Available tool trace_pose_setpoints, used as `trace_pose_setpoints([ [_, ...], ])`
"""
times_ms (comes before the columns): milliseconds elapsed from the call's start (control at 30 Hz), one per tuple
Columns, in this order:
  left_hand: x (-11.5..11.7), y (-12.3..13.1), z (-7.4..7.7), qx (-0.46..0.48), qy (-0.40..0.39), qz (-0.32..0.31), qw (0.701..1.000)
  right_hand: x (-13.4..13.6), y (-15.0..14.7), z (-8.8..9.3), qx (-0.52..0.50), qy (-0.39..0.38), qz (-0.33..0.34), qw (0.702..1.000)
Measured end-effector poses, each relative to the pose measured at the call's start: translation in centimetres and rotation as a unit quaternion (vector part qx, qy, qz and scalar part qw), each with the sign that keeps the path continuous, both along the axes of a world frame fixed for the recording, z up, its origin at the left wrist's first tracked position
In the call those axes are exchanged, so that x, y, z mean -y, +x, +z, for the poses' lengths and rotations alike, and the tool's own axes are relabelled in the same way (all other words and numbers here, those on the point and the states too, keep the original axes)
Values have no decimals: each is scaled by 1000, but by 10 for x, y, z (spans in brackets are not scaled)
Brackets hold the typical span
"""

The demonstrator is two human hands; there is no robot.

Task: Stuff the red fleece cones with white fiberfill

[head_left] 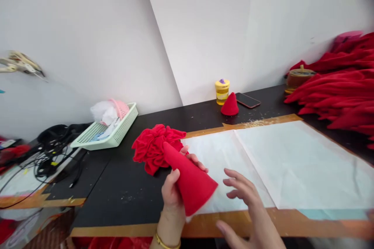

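The left hand (172,196) has its fingers wrapped round the red cone (191,181), low over the near side of the table (122,186). The cone's tip points up and left. Its wide end faces the right hand (248,198), which is open, fingers spread, just beside it.

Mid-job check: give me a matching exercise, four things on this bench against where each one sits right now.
1 large red cone
2 yellow tub
3 green basket
4 phone

A far left, by the cables
B held in the left hand
C flat, right of the small red cone
D upright, behind that small cone

Pairs: 1-B, 2-D, 3-A, 4-C
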State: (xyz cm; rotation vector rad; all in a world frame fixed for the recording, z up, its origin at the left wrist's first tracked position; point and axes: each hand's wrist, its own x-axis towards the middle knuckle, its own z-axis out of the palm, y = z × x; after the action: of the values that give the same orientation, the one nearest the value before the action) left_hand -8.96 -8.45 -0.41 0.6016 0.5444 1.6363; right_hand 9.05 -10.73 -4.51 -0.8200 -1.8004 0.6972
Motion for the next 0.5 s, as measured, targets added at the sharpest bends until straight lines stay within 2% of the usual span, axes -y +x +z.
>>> trace_pose_setpoints([
  [133, 5, 13, -4, 4, 7, -23, 1000, -27, -11, 1, -30, -30, 26, 999],
  [200, 9, 20, -8, -11, -16, 3, 1000, -33, -14, 2, -35, -14, 31, 999],
  [367, 21, 20, -20, -112, -82, 61, 989, -42, -20, -3, -17, 92, -13, 995],
  [500, 27, 18, -20, -142, -136, 97, 976, -48, -16, -6, 20, 99, 29, 994],
])
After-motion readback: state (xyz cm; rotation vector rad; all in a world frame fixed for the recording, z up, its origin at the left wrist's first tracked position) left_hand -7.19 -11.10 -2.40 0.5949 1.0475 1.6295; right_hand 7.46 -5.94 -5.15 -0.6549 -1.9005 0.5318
